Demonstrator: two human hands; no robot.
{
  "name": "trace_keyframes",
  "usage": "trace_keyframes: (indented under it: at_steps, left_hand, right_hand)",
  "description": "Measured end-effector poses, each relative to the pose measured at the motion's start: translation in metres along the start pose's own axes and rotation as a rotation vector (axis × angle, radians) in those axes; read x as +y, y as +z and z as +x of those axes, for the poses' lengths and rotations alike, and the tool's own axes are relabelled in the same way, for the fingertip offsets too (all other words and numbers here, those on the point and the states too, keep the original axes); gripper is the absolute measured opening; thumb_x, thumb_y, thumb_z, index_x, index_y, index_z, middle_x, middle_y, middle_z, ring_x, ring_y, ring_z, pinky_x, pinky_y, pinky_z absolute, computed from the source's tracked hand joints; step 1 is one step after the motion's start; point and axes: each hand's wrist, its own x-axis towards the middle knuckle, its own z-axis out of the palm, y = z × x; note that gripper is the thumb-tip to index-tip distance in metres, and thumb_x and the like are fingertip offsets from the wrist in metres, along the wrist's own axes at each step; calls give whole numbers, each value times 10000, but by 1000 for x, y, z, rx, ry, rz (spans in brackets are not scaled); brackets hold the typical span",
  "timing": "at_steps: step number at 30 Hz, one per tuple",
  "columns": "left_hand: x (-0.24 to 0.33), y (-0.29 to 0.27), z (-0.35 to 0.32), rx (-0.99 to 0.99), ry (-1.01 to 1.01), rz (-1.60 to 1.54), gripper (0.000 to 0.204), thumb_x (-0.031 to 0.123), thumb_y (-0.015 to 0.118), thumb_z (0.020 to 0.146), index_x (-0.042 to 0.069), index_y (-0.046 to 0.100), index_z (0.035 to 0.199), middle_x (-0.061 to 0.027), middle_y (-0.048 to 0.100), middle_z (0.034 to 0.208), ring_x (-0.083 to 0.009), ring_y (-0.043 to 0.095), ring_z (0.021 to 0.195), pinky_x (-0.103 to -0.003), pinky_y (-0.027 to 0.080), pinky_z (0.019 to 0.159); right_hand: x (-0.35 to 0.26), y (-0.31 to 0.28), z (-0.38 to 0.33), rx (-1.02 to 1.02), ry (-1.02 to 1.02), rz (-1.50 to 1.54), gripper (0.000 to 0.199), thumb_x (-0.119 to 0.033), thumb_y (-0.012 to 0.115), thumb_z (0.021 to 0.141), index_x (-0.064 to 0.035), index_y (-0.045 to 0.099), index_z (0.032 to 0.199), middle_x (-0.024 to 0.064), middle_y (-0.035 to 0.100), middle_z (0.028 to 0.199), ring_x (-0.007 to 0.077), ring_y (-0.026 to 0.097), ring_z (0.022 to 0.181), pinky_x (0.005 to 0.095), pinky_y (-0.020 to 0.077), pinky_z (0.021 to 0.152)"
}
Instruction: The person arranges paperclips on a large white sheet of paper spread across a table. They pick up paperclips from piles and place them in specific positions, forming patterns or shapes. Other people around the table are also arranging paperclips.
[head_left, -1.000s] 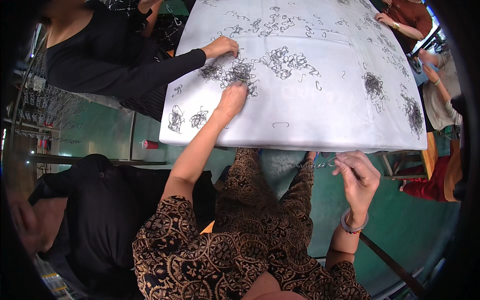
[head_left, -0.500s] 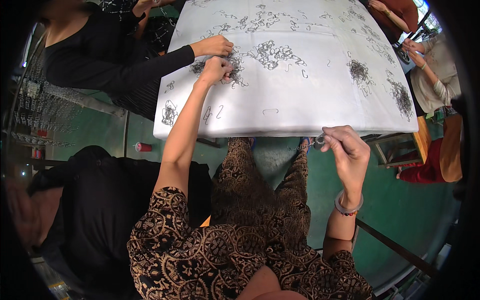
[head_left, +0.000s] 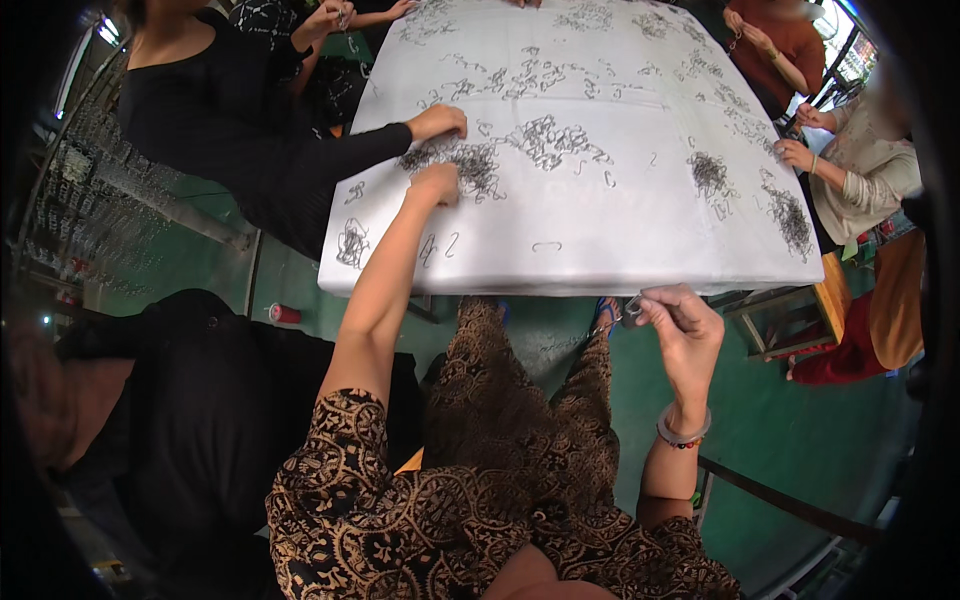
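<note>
My left hand (head_left: 436, 185) rests at the near left edge of a dark heap of bent wire hooks (head_left: 480, 175) on the white-covered table. Its fingers are curled closed, and whatever they hold is hidden. Off the table's near edge I keep my right hand (head_left: 685, 325) raised, thumb and fingers pinched on a short chain of metal wire hooks (head_left: 631, 310). The chain's far end is small and blurred against the floor. A co-worker's hand (head_left: 440, 122) in a black sleeve is just beyond my left hand, at the same heap.
More hooks lie in a looser pile (head_left: 552, 142), a small clump (head_left: 351, 243) and right-hand heaps (head_left: 710, 174). A single hook (head_left: 547, 246) lies near the front of the white table (head_left: 590, 225). Other people sit around it. A red cup (head_left: 285, 314) is on the green floor.
My left hand has drawn back a little toward me from the heap. My right hand keeps its pinch. The view has tilted up slightly, and a person at the right has parted their hands.
</note>
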Motion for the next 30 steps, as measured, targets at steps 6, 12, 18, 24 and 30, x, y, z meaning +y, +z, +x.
trace_keyframes:
  at_steps: [6,12,18,24,30]
  left_hand:
    - [-2,9,11,278,38,-42,204,215,769,673,64,745,808,-182,704,896,-303,687,879,-400,547,789]
    - [14,-2,7,303,24,-18,224,231,752,688,97,756,868,-165,707,862,-305,692,856,-392,540,798]
    - [87,-12,-85,176,420,-800,174,104,688,836,-54,698,909,-133,697,831,-154,671,748,-287,549,680]
    - [155,42,-197,-47,765,-1145,120,45,688,843,-16,696,946,-85,690,918,-148,654,869,-274,538,761]
    - [174,65,-196,338,907,-1018,114,71,688,834,24,695,938,-97,669,973,-184,647,922,-293,514,832]
  right_hand:
    - [0,2,-5,8,-2,35,83,111,637,810,68,675,870,82,665,806,104,622,650,217,498,578]
    - [0,3,-5,10,-26,59,84,110,648,802,63,680,865,85,669,806,106,623,655,217,501,584]
    - [3,4,-4,25,-56,-47,95,92,637,805,63,688,879,103,671,803,123,631,638,228,488,591]
    - [24,10,-10,92,69,1,121,67,635,832,60,687,940,88,684,838,114,648,673,219,498,622]
    - [16,19,-11,171,84,-16,95,64,636,854,48,683,934,89,682,872,114,640,698,221,516,622]
